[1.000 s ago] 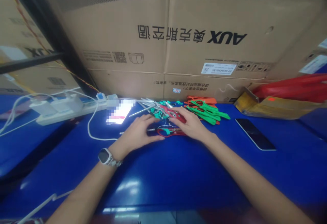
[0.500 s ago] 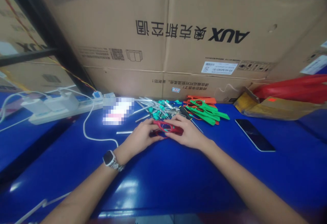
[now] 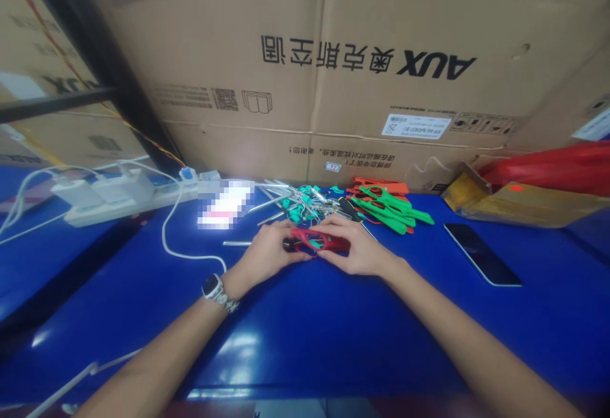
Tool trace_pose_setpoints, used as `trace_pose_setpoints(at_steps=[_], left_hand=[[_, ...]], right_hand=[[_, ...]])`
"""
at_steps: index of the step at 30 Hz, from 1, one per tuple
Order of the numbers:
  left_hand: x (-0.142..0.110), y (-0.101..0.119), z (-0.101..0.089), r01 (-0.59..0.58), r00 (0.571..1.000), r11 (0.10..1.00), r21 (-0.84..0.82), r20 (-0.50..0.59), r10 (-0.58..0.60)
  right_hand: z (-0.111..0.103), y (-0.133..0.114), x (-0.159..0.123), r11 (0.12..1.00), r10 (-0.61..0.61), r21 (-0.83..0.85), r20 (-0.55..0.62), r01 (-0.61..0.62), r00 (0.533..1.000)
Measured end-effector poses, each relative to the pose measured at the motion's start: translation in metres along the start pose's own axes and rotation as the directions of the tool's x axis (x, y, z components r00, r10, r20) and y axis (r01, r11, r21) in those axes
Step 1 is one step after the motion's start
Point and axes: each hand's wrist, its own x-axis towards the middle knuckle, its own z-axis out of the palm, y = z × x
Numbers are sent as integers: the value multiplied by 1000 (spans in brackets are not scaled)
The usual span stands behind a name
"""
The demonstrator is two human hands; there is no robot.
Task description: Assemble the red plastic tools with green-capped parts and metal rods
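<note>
Between both hands is a red plastic lighter casing (image 3: 333, 241) with an oval opening and a teal piece showing in it. My left hand (image 3: 272, 248) pinches its left end, thumb below and fingers above. The right end is gripped by my right hand (image 3: 356, 246), thumb at the lower edge. Just beyond the fingers lies a pile of teal plastic pieces (image 3: 296, 212) mixed with thin metal tubes (image 3: 269, 199). A black-handled screwdriver (image 3: 350, 209) rests at the pile's right side. Next to it are stacked green casings (image 3: 393, 211) and orange casings (image 3: 381, 185).
A dark-screened phone (image 3: 481, 255) lies on the blue table (image 3: 343, 342) at right. Behind it stands an open carton (image 3: 528, 203) with red plastic. A power strip (image 3: 114, 205) with white cables and a pixelated bright screen (image 3: 226, 204) are at left. A large cardboard box (image 3: 286, 11) forms the back.
The view has shifted slightly, so everything sits a little farther right. Both hands still hold the red casing, which now looks more level, with its opening turned more towards me.
</note>
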Motion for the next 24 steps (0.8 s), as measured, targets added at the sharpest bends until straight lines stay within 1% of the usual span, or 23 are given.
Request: trace_pose_setpoints(at_steps=[4,9,12,16,18,21,24], left_hand=[[0,2,-1,14,1000,999,-38,-6,-14],[1,2,-1,70,998,992,-103,18,-68],[2,1,-2,103,994,984,-143,41,-98],[2,1,-4,70,997,989,-129,50,-64],[2,1,-4,66,997,989,-132,55,-59],[3,0,-4,94,994,982,-164,68,-84],[4,0,-5,115,991,979,-170,87,-101]], right_hand=[[-2,2,2,1000,10,-23,40,-9,999],[-3,6,2,999,29,14,75,-30,997],[0,8,2,999,38,-40,112,-34,993],[3,11,4,992,67,-118,142,-50,988],[4,12,5,989,84,-135,152,-64,985],[4,10,6,986,105,-148,165,-81,981],[4,9,6,986,101,-147,165,-77,981]])
